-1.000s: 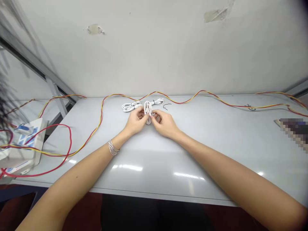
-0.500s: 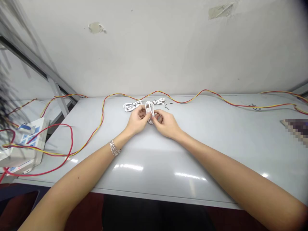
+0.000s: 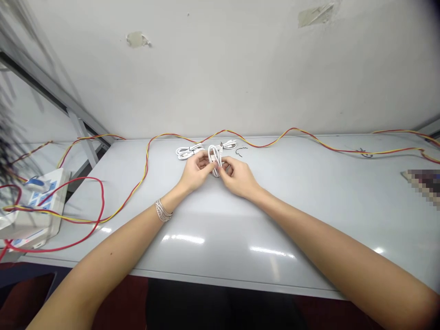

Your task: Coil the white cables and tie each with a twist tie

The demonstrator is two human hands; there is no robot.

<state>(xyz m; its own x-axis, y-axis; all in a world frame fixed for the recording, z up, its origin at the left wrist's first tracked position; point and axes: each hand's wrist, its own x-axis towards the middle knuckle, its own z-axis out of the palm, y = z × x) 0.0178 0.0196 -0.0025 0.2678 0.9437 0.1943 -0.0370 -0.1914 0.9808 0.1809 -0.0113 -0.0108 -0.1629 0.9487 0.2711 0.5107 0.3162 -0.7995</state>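
Note:
A looped white cable (image 3: 212, 151) stands upright between my two hands near the back of the grey table. My left hand (image 3: 196, 172) pinches its left side, thumb in front. From the other side my right hand (image 3: 238, 176) grips the same loops between thumb and fingers. A small connector seems to stick up at the top of the loops. Behind the hands lie a bundled white cable (image 3: 187, 152) with a dark tie and another white cable bundle (image 3: 231, 145). A thin black twist tie (image 3: 240, 151) rests to their right.
A red and yellow twisted wire (image 3: 146, 160) runs along the back and left of the table (image 3: 309, 192). At left stands a white power strip (image 3: 51, 197) with a red cable (image 3: 102, 197). Another dark tie (image 3: 364, 153) lies at the far right, near a blurred object (image 3: 424, 185).
The cable loops have turned slightly between my fingers, and a connector now shows at their top right. Both hands keep nearly the same place.

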